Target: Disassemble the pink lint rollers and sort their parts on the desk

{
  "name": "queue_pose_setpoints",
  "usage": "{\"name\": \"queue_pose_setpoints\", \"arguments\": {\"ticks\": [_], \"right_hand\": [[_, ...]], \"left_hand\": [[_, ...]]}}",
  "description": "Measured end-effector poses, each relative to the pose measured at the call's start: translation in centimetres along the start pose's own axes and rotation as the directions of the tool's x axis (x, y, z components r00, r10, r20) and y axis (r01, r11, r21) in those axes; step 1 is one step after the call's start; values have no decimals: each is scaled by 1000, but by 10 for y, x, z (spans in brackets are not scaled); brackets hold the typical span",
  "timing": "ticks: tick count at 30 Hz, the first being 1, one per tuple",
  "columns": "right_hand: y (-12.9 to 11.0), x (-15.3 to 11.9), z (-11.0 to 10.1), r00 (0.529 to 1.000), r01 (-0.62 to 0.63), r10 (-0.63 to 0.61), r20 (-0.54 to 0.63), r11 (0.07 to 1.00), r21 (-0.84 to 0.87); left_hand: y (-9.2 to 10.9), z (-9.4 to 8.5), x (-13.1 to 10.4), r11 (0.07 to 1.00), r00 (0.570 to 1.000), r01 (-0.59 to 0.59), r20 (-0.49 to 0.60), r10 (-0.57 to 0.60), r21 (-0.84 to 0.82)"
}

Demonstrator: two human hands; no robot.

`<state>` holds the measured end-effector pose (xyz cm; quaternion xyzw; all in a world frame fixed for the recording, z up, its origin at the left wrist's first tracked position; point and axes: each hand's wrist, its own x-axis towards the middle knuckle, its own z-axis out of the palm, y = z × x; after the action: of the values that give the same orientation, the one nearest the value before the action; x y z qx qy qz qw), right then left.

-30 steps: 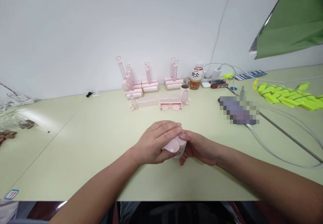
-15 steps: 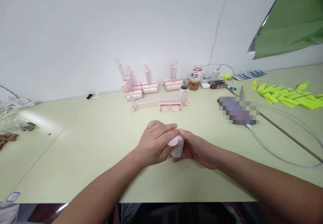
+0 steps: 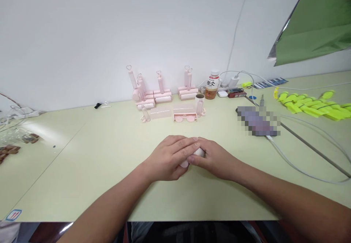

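Both hands have come down and closed together over the small pink-and-white roller piece [image 3: 192,158] at the middle of the pale green table [image 3: 95,151]. A moment ago the pink cap and white body showed plainly between them; now the left hand [image 3: 170,157] lies flat across the top, the right hand [image 3: 212,158] wraps the other side, and only slivers of the piece peek out. It looks like pressing the parts home, held low against the tabletop. Further back stand the finished pink rollers [image 3: 161,89], with a drink bottle [image 3: 211,86] beside them.
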<state>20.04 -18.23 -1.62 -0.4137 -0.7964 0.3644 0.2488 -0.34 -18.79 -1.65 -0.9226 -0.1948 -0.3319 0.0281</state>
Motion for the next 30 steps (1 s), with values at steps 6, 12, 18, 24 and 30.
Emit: {"name": "queue_pose_setpoints", "arguments": {"ticks": [6, 12, 18, 24, 30], "right_hand": [[-1, 1, -5, 997, -72, 74, 2, 978, -196], [-6, 3, -9, 991, -127, 135, -2, 930, -346], [-13, 1, -10, 985, -155, 171, 29, 941, -301], [-12, 1, -10, 986, -148, 164, 38, 951, -270], [-11, 2, -10, 986, -148, 163, 35, 955, -257]], "left_hand": [[5, 7, -2, 991, 991, 106, 76, -112, 79], [9, 18, -4, 976, 979, 174, 85, -186, 128], [10, 22, -7, 976, 974, 190, 103, -201, 110], [9, 21, -7, 978, 973, 181, 125, -193, 101], [7, 19, -7, 982, 979, 155, 120, -168, 105]]}}
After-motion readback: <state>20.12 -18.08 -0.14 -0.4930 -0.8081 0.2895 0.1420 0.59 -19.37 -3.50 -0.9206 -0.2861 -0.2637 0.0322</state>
